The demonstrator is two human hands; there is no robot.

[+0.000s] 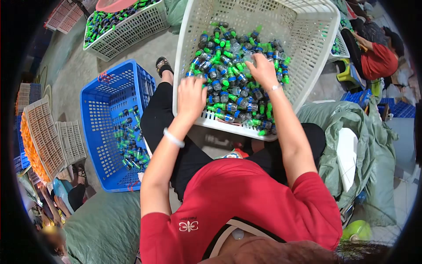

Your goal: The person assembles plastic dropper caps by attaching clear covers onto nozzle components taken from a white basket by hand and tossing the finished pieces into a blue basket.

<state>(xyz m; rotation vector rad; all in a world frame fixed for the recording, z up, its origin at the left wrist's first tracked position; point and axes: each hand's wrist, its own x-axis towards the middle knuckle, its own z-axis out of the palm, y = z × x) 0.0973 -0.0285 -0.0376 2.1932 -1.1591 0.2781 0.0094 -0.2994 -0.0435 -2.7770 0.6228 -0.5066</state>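
Along the far left, orange pieces show beside a tilted pale crate, and below them another person is partly in view. Next to that person, a full green sack bulges beside us. Further up, a whitish crate holds many green and dark pieces, with a pink basin on top. To our left on the floor, a blue basket holds a smaller scatter of green-and-dark bottles.

Our left hand, with a pale band on its wrist, reaches over the near left side of a big white basket. Its grip is bent downward at the edge of the heap; we cannot tell whether it has hold of a bottle. The heap of small clear bottles, with bright green tops and blue bands, covers the basket's bottom. Our right hand is over the far right part of the heap, its grip partly open, thumb apart from forefinger; a clear piece is at the fingertips, but we cannot tell if it is held.

Right of the basket, a crumpled green cover drapes around a white panel. Above that, a co-worker in a red top sits near a yellow-green stool.
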